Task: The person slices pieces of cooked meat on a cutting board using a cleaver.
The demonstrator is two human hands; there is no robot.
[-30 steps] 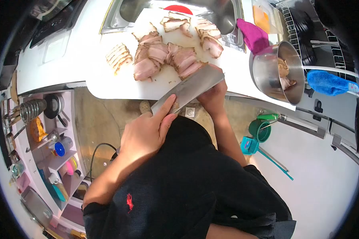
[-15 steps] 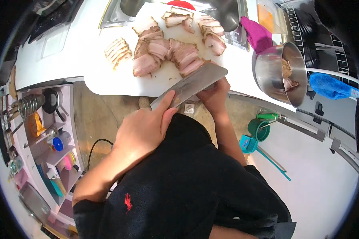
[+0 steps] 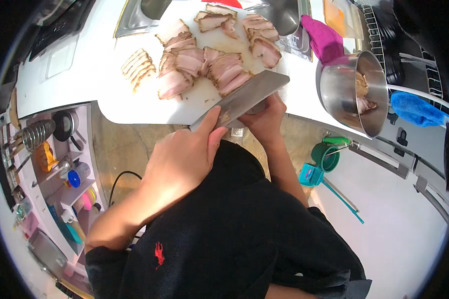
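Note:
My left hand [image 3: 184, 152] is closed around the handle end of a broad cleaver [image 3: 252, 94], its index finger stretched along the blade. The blade slants up to the right over the near edge of a white cutting board [image 3: 129, 112]. Curled under the blade's far half is my right hand [image 3: 265, 119]; the blade hides its fingertips and whatever they hold. Overlapping slices of brown-edged pork belly [image 3: 227, 72] lie just beyond the cleaver. More pork slices [image 3: 264, 47] lie at the board's right and back, and a fanned row of thin slices [image 3: 138, 70] at its left.
A steel bowl [image 3: 334, 89] with meat pieces stands at the right counter edge, beside a magenta cloth [image 3: 322, 37]. A blue cloth [image 3: 416, 107] hangs further right. Behind the board is a steel sink [image 3: 284, 17]. Shelves with kitchenware [image 3: 80, 174] stand at the left.
The view has shifted slightly, so the board and meat sit a little further left. The cleaver blade has risen slightly in view. Both hands keep nearly the same hold.

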